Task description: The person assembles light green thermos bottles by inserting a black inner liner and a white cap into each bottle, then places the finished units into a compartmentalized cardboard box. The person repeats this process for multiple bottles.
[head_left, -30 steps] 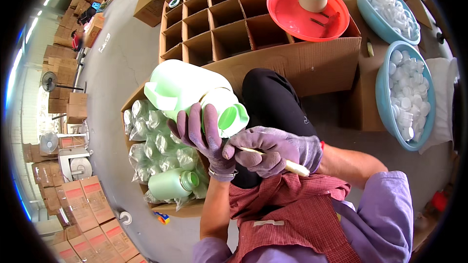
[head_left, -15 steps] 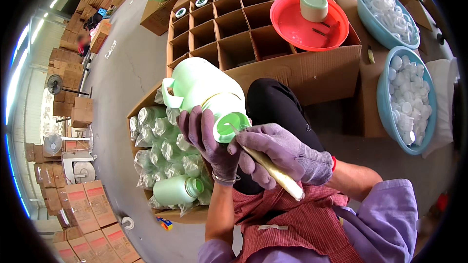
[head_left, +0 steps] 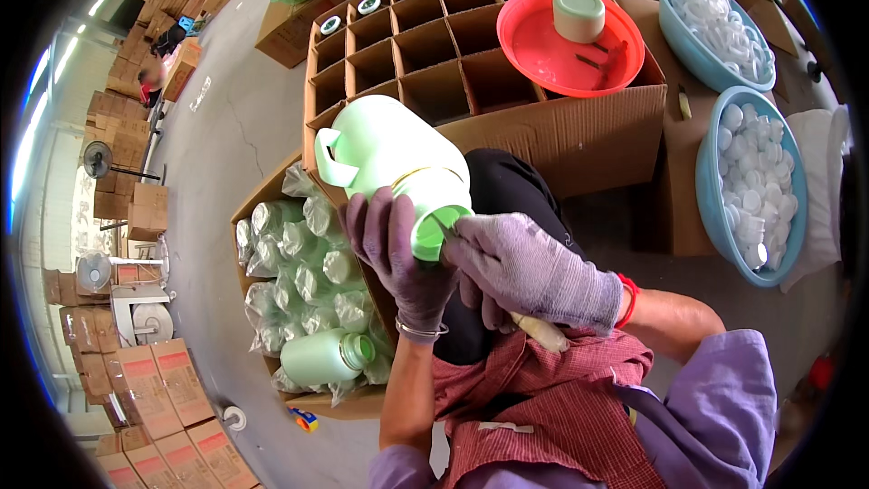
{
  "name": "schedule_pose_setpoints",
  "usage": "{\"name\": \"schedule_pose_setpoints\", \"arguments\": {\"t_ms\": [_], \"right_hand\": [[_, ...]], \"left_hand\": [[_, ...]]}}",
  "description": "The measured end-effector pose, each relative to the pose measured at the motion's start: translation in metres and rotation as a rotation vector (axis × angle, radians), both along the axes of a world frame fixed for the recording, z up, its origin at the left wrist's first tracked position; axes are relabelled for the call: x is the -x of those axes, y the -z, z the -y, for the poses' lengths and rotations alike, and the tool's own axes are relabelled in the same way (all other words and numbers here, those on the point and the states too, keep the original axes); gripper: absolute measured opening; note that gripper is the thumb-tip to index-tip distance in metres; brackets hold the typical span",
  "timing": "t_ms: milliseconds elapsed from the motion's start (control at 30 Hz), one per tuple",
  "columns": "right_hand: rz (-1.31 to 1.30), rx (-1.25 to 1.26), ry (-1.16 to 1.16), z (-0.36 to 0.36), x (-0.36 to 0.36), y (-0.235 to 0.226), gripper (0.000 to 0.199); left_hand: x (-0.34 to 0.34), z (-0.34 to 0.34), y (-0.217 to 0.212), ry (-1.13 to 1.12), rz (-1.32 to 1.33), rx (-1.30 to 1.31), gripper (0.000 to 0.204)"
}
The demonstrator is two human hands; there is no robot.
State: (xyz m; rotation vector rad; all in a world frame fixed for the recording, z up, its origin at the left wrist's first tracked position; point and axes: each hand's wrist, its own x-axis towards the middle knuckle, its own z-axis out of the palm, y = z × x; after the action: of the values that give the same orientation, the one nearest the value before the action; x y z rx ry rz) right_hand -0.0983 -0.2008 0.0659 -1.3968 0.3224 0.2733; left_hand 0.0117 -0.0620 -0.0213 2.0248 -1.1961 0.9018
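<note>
A pale green jug (head_left: 398,140) with a side handle lies tilted over my lap, its open mouth toward me. My left hand (head_left: 398,258), in a grey-purple glove, is closed around its neck. My gloved right hand (head_left: 543,267) grips a knife (head_left: 541,332) with a pale wrapped handle. The knife's thin tip reaches the right edge of the jug's mouth; most of the blade is hidden behind my fingers. Below left, another green jug (head_left: 321,359) lies on plastic-wrapped ones (head_left: 312,240) in a carton.
Ahead stands a divided carton (head_left: 561,140) with several jugs in its far cells. On it rests a red tray (head_left: 529,50) holding a green cup-shaped piece (head_left: 579,15). To the right are blue basins of white caps (head_left: 756,186) and clear rings (head_left: 715,23).
My right hand has turned, so its back faces up and covers more of the knife. The jug and my left hand have shifted slightly right, with the mouth turned more sideways.
</note>
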Motion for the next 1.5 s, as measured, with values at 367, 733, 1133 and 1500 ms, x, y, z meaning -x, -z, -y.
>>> {"name": "schedule_pose_setpoints", "arguments": {"t_ms": [367,733,1133,1500], "right_hand": [[0.784,1.139,-0.058,0.008,0.015,0.042,0.013],[0.403,1.666,0.399,0.215,-0.066,0.077,0.031],[0.897,1.255,0.187,0.006,-0.027,0.027,0.026],[0.606,0.811,0.141,0.057,0.015,0.093,0.029]], "left_hand": [[0.000,0.007,0.003,0.096,0.055,-0.050,0.070],[0.000,0.009,-0.049,0.237,-0.697,0.622,0.076],[0.019,-0.072,0.025,0.273,-1.638,0.732,0.064],[0.003,-0.076,0.014,0.459,-1.297,0.867,0.041]]}}
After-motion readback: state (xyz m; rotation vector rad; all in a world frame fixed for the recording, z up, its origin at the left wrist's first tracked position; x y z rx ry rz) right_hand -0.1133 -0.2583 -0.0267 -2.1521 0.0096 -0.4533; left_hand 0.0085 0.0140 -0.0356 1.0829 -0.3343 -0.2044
